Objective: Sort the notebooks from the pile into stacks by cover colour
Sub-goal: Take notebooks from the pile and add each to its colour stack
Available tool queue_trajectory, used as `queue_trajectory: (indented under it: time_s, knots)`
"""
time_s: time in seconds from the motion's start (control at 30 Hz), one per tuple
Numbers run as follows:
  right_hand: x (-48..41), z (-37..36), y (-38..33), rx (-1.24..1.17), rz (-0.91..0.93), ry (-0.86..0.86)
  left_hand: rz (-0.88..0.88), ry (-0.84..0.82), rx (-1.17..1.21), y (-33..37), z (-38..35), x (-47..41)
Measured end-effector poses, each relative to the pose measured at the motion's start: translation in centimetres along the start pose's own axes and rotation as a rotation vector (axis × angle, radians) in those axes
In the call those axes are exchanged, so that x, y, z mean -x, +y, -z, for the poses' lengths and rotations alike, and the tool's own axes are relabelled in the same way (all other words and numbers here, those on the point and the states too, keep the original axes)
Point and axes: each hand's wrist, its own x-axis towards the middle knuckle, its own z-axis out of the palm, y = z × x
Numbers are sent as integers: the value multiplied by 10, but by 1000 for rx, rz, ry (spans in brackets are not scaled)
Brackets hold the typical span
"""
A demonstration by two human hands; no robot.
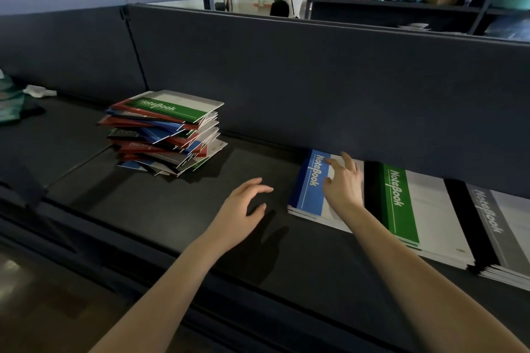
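Grips wide, empty | left hand (pixel 243 209) hovers | right hand (pixel 342 183) on blue stack (pixel 311 195) | grey stack (pixel 499 226) cropped

Right hand (pixel 342 185) on blue stack (pixel 311 189), left hand (pixel 243 208) relaxed nearby

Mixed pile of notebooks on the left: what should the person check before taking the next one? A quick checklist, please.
1. Left hand free: ok, open, holding nothing.
2. Right hand off the blue stack: not ok, fingers rest on it.
3. Top notebook colour readable: ok, green cover.
4. Green stack ready: ok, beside the blue stack.
5. Mixed pile steady: not ok, notebooks skewed and overhanging.
6. Spot for red covers: cannot tell, none in view.
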Motion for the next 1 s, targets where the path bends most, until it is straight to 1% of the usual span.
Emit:
queue_trajectory:
  time_s: [0.17, 0.47, 0.73, 1.0]
  knots:
    - [-3, -21, -38, -57, 137, -31, 54, 18, -11, -15, 20, 8]
    - [-9, -66, -115, -186, 331, -123, 196, 128, 7, -48, 69, 34]
    - [-25, -98, -183, -255, 427, -140, 251, 291, 87, -73, 108, 45]
    - [-57, -123, -230, -274, 478, -146, 309, 345, 154, -95, 128, 50]
